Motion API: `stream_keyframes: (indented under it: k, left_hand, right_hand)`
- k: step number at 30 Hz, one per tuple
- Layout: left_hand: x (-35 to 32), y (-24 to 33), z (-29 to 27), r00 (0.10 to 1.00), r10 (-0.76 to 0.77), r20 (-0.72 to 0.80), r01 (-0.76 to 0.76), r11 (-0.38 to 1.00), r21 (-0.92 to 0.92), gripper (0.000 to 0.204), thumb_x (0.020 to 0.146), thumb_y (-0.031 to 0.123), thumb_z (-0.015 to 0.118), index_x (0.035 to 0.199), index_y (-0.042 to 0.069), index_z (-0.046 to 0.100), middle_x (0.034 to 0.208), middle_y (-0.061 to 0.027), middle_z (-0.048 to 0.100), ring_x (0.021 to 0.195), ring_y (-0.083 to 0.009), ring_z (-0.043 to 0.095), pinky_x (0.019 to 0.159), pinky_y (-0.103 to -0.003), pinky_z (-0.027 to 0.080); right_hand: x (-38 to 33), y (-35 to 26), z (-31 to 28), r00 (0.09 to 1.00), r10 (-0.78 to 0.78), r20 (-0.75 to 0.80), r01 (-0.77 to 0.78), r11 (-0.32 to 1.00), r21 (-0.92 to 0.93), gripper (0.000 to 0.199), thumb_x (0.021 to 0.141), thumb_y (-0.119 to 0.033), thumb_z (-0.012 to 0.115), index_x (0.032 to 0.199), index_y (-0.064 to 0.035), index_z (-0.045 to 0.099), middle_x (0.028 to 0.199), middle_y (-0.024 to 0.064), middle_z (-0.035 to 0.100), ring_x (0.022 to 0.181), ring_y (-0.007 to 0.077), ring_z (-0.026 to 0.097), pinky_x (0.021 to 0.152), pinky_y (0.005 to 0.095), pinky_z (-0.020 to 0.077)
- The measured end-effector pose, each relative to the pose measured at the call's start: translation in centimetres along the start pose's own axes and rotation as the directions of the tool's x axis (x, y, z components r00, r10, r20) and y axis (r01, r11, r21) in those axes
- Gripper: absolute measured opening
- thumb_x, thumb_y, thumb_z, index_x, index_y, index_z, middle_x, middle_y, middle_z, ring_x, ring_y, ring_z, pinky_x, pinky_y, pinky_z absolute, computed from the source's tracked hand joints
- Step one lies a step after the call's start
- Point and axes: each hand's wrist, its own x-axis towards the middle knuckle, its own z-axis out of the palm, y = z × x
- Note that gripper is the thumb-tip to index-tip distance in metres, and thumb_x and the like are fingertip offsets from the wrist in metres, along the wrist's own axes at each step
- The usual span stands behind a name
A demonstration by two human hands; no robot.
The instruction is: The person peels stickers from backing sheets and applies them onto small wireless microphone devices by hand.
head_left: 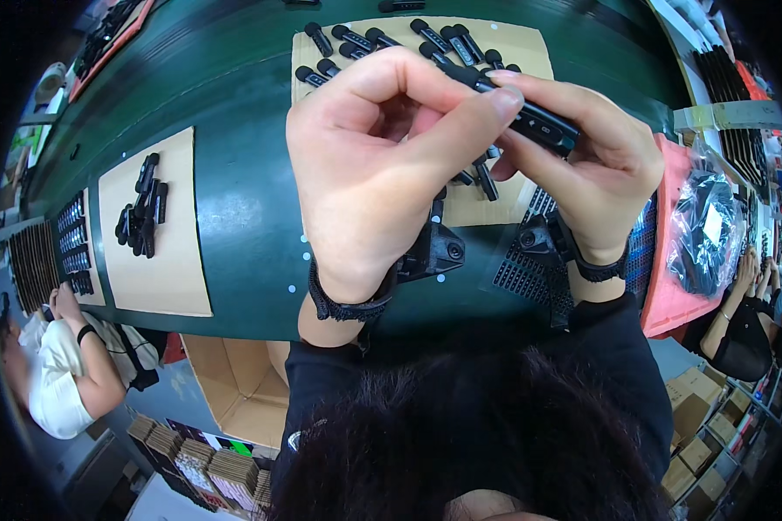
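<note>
Head view: black device [543, 124] between both hands' fingers [460, 122].

Raised close together above the table: left hand [378, 165] pinching with thumb and forefinger, right hand [586, 161] curled shut, wrists banded.

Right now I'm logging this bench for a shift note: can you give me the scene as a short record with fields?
Left hand: fingers pinch the end of a small black device.
Right hand: holds the same device from the other side.
Surface: dark green belt.
Behind the hands: cardboard sheet with more black devices.
Left: second cardboard sheet with a black pile.
Right: red tray, black bagged bundle.
</note>
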Motion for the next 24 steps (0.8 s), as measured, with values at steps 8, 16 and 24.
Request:
stream_keyframes:
  k: [8, 16, 24]
  left_hand:
    - [0.0, -0.4, 0.3, 0.999, 0.055, -0.001, -0.054, 0.988, 0.145, 0.011, 0.072, -0.004, 0.063, 0.067, 0.000, 0.055, 0.066, -0.0011, 0.055, 0.061, -0.0044, 0.051, 0.056, -0.014, 0.036]
    - [1.9, -2.0, -1.8, 0.991, -0.025, 0.128, -0.050, 0.837, 0.545, 0.009, 0.078, 0.006, 0.063, 0.084, 0.000, 0.058, 0.067, 0.0024, 0.053, 0.060, -0.0014, 0.047, 0.051, -0.013, 0.035]
    - [2.3, -2.1, -2.1, 0.923, -0.222, 0.314, 0.039, 0.866, 0.498, 0.018, 0.081, 0.005, 0.058, 0.099, 0.000, 0.058, 0.072, 0.0016, 0.057, 0.057, -0.0016, 0.044, 0.049, -0.013, 0.034]
  right_hand:
    - [-0.2, 0.0, -0.1, 0.999, -0.015, -0.040, 0.014, 1.000, -0.023, 0.026, 0.069, 0.010, 0.062, 0.095, 0.0084, 0.058, 0.087, 0.0145, 0.061, 0.062, 0.0158, 0.062, 0.050, 0.0209, 0.0502]
    - [-0.7, 1.2, -0.6, 0.987, 0.160, 0.006, -0.159, 0.976, 0.151, 0.024, 0.072, 0.001, 0.066, 0.095, 0.0004, 0.062, 0.084, 0.0081, 0.063, 0.061, 0.0108, 0.062, 0.053, 0.0167, 0.0487]
    - [-0.9, 2.0, -1.2, 0.987, 0.155, 0.040, -0.159, 0.977, 0.145, 0.025, 0.074, -0.002, 0.064, 0.100, -0.0003, 0.060, 0.084, 0.0085, 0.063, 0.066, 0.0110, 0.063, 0.054, 0.0174, 0.0493]
